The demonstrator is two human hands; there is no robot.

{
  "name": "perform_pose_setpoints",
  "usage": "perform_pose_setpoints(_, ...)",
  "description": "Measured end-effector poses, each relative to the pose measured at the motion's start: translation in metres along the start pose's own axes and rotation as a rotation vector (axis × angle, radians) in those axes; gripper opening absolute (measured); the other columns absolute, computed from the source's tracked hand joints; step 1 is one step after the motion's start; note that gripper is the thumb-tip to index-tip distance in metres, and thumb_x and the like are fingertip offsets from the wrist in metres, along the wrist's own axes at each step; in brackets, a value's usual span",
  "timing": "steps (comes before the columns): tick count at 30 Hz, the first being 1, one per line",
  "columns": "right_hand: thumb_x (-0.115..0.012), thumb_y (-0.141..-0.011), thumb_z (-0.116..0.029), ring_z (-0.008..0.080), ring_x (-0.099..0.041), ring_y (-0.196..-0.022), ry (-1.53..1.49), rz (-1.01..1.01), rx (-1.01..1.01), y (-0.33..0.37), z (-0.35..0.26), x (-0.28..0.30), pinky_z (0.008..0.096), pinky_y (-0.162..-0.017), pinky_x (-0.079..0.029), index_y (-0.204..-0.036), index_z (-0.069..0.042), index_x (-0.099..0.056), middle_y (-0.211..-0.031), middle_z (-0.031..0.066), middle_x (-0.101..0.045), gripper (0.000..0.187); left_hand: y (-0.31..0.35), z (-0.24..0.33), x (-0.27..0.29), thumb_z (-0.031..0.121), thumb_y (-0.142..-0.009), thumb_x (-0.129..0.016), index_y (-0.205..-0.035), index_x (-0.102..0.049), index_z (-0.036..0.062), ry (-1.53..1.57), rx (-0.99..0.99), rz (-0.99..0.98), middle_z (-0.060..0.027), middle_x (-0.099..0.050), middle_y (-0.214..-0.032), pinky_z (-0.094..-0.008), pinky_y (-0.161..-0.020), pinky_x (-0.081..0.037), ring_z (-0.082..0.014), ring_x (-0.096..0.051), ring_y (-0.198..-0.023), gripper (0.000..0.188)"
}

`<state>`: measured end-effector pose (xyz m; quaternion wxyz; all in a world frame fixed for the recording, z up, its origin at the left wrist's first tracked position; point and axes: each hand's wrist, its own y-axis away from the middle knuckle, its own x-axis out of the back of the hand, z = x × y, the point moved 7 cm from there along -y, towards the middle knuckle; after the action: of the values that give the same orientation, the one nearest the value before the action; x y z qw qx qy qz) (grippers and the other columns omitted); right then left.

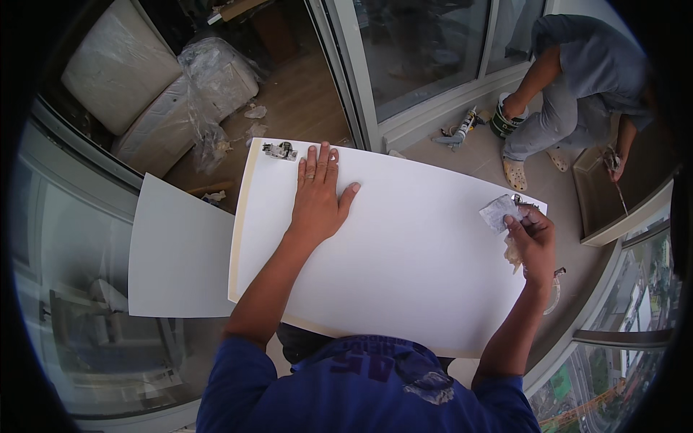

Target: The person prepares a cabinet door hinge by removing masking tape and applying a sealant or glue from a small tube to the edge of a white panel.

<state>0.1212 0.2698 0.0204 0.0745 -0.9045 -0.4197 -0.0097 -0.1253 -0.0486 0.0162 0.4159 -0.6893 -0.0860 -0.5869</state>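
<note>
In the head view, your shirt [375,390] hides part of the near edge of the white panel [404,267], which lies in front of you under your left hand [317,202]. That hand is flat, thumb spread, its fingertips by the far edge and just right of a hinge [279,151]. Your right hand [533,234] pinches a grey scrap [498,213] between thumb and fingers over the panel's right end, partly covering a metal piece [517,198]; the tan stuff [513,256] below is hard to make out.
</note>
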Motion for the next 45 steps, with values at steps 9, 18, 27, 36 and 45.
perform_pose_setpoints(9,-0.075,-0.094,-0.011,0.0058,-0.049,-0.064,0.333,-0.098,-0.017,-0.043,0.004,-0.068,0.026,-0.058,-0.039,-0.1,0.003,-0.071,-0.075,-0.0012,-0.063,0.015,0.028,0.131,-0.015,0.047,-0.107,-0.049,-0.154,-0.044,-0.0004,0.223,-0.354,-0.238,-0.0164,-0.03,-0.168,-0.0513,-0.129,-0.011,-0.0336,-0.018,-0.159,0.068)
perform_pose_setpoints(18,-0.074,-0.096,-0.009,0.0056,-0.059,-0.074,-0.277,-0.062,-0.038,-0.066,0.046,-0.079,0.0228,-0.068,-0.046,-0.111,-0.002,-0.07,-0.085,-0.0004,-0.069,0.017,0.097,0.031,0.032,0.035,-0.103,-0.059,-0.15,-0.051,0.0041,0.134,0.063,-0.123,-0.0144,-0.034,-0.167,-0.0535,-0.127,-0.013,-0.0325,-0.025,-0.157,0.057)
perform_pose_setpoints(27,-0.07,-0.1,-0.009,0.0068,-0.064,-0.081,-0.632,-0.273,0.062,-0.087,0.055,-0.151,0.0243,-0.072,-0.052,-0.113,-0.001,-0.066,-0.097,0.0031,-0.07,0.016,0.196,-0.074,0.109,0.038,-0.099,-0.063,-0.153,-0.043,0.0001,-0.442,0.605,0.134,-0.0272,-0.034,-0.163,-0.0653,-0.122,-0.015,-0.0415,-0.03,-0.153,0.068)
perform_pose_setpoints(36,-0.065,-0.101,-0.008,0.0127,-0.068,-0.085,-0.953,-0.381,0.017,-0.1,0.079,-0.145,0.0303,-0.079,-0.057,-0.126,-0.002,-0.061,-0.102,0.0037,-0.069,0.026,0.215,-0.104,0.111,0.042,-0.102,-0.058,-0.124,-0.066,-0.0015,-0.203,0.866,0.148,-0.0221,-0.074,-0.091,-0.0543,-0.106,-0.037,-0.0374,-0.072,-0.088,0.049)
perform_pose_setpoints(45,-0.069,-0.097,-0.011,0.0167,-0.069,-0.092,-1.063,-0.498,-0.141,-0.107,0.094,-0.148,0.0352,-0.082,-0.059,-0.136,-0.004,-0.055,-0.107,0.0055,-0.067,0.043,0.22,-0.106,0.115,0.05,-0.098,-0.063,-0.128,-0.066,-0.0005,-0.082,0.963,0.163,-0.0221,-0.075,-0.089,-0.0491,-0.108,-0.039,-0.037,-0.072,-0.091,0.059)
